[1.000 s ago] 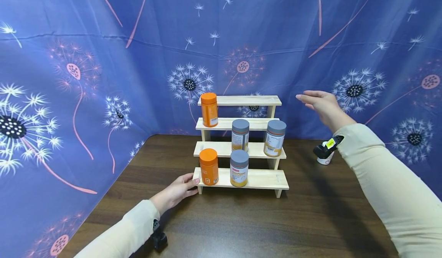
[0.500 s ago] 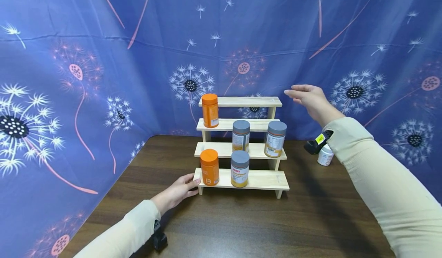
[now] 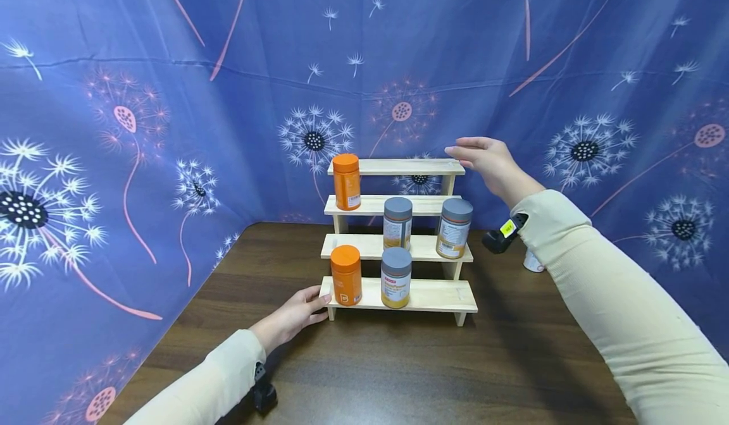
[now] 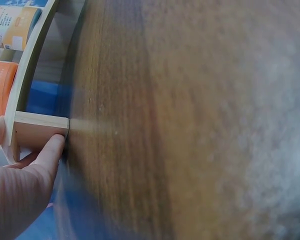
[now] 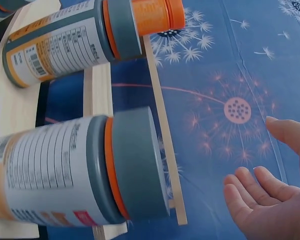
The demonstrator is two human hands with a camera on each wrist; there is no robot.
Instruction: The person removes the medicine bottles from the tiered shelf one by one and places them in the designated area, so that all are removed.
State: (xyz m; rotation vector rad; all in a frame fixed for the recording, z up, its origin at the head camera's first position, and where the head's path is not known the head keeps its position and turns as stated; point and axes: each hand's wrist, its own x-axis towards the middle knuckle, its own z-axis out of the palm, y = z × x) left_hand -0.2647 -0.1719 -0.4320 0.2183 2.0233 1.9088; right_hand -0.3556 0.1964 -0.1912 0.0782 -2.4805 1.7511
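Before a blue cloth (image 3: pixel 455 33), the mid-frame wooden rack (image 3: pixel 438 292) is pinched at lower left by the left grip (image 3: pixel 290 316), its upright rightmost jar (image 3: pixel 454 229) overhung from upper right by the nearer, loosely spread right grip (image 3: pixel 494 167).

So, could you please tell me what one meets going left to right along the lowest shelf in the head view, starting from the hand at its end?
Left hand, orange jar, grey-lidded jar, bare right end of the lowest shelf.
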